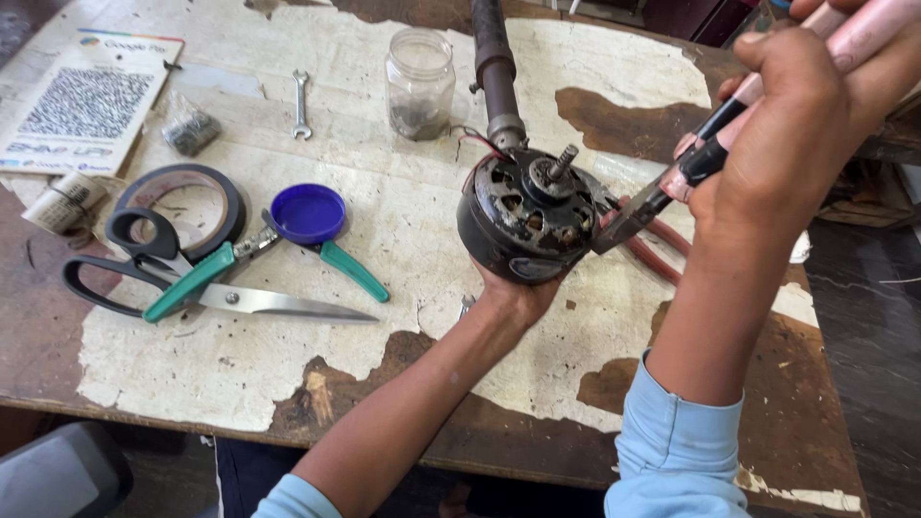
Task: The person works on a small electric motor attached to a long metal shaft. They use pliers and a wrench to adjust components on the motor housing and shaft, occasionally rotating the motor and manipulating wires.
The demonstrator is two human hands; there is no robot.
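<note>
My left hand [518, 297] cups a dark round electric motor [528, 216] from below, its shaft pointing up and red wires at its top. The motor sits at the end of a dark pole [494, 67] that runs away over the table. My right hand [787, 125] grips pink-handled pliers [672, 182], whose dark jaws touch the motor's right side.
On the worn wooden table [240, 364] lie black-handled scissors [192, 288], green-handled pliers [288, 254], a blue lid [307, 211], a roll of black tape [182, 197], a small spanner [300, 104], a glass jar [419, 82], a printed card [86, 101] and red-handled pliers [662, 249].
</note>
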